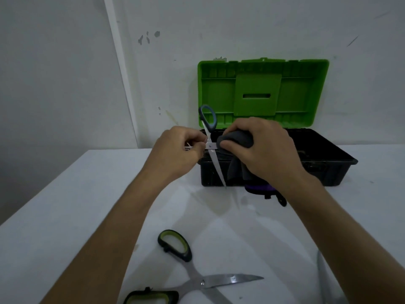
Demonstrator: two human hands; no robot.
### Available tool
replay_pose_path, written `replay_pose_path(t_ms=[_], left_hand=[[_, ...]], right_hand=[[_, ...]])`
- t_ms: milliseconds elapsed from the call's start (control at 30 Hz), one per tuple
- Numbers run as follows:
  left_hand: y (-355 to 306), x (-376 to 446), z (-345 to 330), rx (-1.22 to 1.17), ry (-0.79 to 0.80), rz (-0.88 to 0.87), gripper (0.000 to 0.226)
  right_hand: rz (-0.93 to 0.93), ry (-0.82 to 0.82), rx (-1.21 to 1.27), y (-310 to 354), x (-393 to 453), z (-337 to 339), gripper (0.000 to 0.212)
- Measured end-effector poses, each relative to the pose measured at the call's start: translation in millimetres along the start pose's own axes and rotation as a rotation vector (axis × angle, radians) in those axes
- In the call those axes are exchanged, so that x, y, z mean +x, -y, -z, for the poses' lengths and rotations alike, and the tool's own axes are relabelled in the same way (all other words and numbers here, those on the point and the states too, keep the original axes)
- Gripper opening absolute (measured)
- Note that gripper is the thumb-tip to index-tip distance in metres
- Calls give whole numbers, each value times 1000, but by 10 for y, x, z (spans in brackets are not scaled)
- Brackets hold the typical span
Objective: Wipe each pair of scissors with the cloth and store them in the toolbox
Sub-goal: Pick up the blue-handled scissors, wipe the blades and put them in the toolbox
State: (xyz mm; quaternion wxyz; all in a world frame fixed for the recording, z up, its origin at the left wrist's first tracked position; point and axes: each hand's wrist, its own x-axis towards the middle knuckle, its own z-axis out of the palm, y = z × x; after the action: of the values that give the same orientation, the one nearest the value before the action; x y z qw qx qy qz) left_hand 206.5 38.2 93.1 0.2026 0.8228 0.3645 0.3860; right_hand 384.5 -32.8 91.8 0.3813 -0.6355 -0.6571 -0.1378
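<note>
Toolbox (278, 170) open against wall, green lid (263, 91) upright behind, blocks reach past it. Both hands crowd air over its left end; held scissors (211, 145) splayed, blade tip down at front wall. Green-handled scissors (197, 279) open on near table (65, 205). Left table bare, free passage

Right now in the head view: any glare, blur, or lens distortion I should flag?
Head view: dim, flat lighting; soft double shadows of the arms fan across the white table. Faint sheen on the green-handled scissors blade, no hard glare. Wide-angle bend shows in the wall trim. Slight softness overall; left hand and right hand, with grey cloth, are readable. The black toolbox interior is too dark to read.
</note>
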Motion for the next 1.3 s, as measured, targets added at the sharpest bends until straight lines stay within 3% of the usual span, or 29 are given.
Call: replay_pose_path(t_ms=[300,500,833,933,1033,1133,1300], left_hand=[[49,17,93,-24,-25,31,16],[39,20,104,-132,31,68,20],[163,42,103,-157,0,132,15],[168,36,73,-107,11,131,15],[115,26,23,-81,22,108,17],[59,9,3,-66,37,69,22],[61,27,43,-86,41,98,16]], right_hand=[[-76,-124,-16,-207,53,195,16],[-9,-35,12,-95,23,108,16],[-158,-93,-125,-323,44,163,14],[-78,-94,-19,-231,60,184,15],[55,7,94,-40,35,146,17],[135,118,70,87,-19,15,18],[159,154,60,61,-42,-107,17]])
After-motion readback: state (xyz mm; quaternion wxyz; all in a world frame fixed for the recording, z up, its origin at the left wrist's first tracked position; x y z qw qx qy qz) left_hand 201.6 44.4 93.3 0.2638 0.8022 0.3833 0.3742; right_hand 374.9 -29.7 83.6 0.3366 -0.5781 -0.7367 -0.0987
